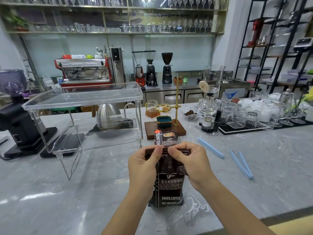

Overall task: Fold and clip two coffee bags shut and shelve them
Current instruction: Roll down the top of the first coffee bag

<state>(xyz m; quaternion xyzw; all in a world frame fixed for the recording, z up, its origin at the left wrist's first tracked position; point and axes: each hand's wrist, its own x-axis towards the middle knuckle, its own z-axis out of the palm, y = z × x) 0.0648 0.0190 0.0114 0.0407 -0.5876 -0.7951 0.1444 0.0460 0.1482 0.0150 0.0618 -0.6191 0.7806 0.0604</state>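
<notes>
Both my hands were clamped on the near bag (169, 185), which stood on the counter (84, 192): left hand (144, 164) and right hand (191, 164) each pinched its folded top edge between thumb and fingers. To the left I saw the clear shelf (81, 99), standing on the counter. Just behind the near bag stood the second bag (166, 138), in front of a wooden stand (165, 129). To the right lay two blue clips, one (210, 147) closed, the other (242, 164) spread open, apart from both bags.

Two bare forearms, unadorned left hand (144, 164) and right hand (191, 162)
</notes>
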